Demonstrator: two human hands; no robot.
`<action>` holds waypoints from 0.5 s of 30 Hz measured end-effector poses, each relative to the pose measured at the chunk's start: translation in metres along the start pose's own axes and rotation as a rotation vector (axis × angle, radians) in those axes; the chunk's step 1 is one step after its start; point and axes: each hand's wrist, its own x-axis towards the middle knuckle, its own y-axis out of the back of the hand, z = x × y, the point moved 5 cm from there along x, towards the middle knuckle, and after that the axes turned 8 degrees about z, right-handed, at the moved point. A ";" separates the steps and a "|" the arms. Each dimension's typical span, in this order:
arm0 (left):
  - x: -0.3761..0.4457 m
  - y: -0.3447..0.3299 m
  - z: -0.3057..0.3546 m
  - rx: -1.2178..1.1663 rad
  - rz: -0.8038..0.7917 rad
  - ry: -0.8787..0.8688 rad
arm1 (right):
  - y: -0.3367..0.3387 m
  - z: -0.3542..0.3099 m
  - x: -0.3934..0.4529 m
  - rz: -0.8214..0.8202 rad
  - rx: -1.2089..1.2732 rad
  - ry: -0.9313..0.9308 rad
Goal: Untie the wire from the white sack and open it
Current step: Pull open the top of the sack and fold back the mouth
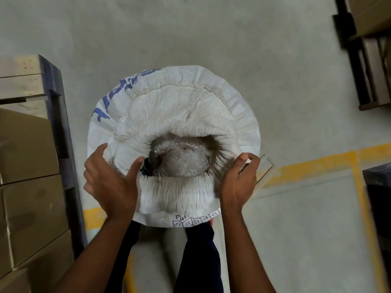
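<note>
Gripping the sack (pixel 169 115) at its rolled-down mouth, the left hand (pixel 112 182) has its thumb hooked inside the rim, fingers outside. The right hand (pixel 237 182) pinches the rim opposite. Sack stands upright on the grey floor (pixel 190 34), mouth open, a clear plastic liner (pixel 179 161) showing inside. Cartons (pixel 27 166) stand to the left; yellow lines (pixel 317 163) cross the floor.

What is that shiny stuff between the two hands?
Between the left hand and right hand, the head view shows the white sack pulled open, with a crinkly clear plastic liner inside its mouth.
</note>
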 end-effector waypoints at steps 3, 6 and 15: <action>-0.004 -0.004 0.032 -0.166 -0.118 -0.226 | 0.007 -0.023 -0.009 0.083 0.124 0.179; -0.012 -0.028 0.058 -0.254 -0.413 -0.417 | 0.003 -0.055 -0.026 -0.086 0.328 0.383; 0.040 -0.075 0.080 -0.222 -0.556 -0.478 | -0.072 -0.085 -0.017 -0.338 -0.137 0.679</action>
